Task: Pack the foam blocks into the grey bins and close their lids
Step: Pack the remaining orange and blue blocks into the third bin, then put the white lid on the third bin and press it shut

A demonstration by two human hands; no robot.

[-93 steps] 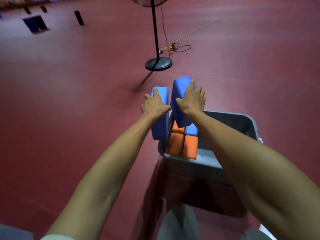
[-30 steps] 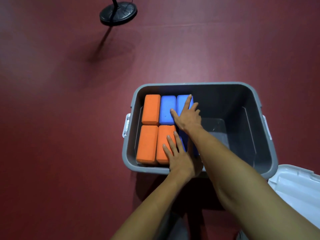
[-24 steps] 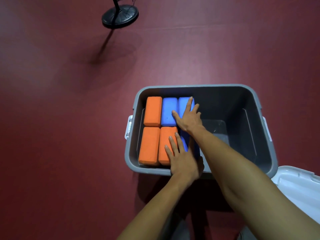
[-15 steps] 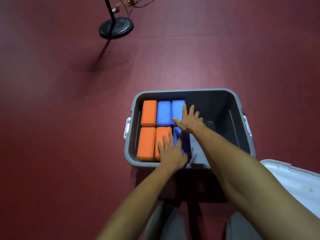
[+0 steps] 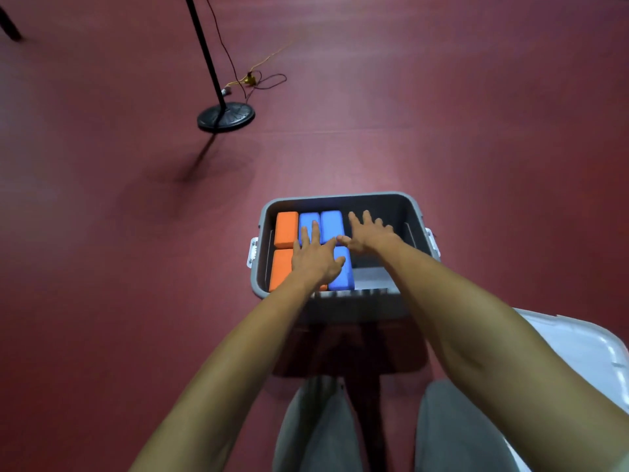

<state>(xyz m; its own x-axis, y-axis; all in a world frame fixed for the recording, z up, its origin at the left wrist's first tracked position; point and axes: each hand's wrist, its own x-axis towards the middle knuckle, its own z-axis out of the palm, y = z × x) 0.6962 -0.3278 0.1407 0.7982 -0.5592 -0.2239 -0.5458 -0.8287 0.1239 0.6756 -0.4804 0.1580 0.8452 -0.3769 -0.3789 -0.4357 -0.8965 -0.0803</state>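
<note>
Grey bin (image 5: 337,196), white lid (image 5: 578,352) at right, black stand (image 5: 226,117) beyond; left hand (image 5: 315,258), right hand (image 5: 369,235): grip spread wide, empty.

Grey bin (image 5: 340,200) holds orange blocks (image 5: 286,229) and blue blocks (image 5: 332,224); the floor (image 5: 476,148) is dark red, the stand (image 5: 226,116) black, the lid (image 5: 585,349) white.
</note>
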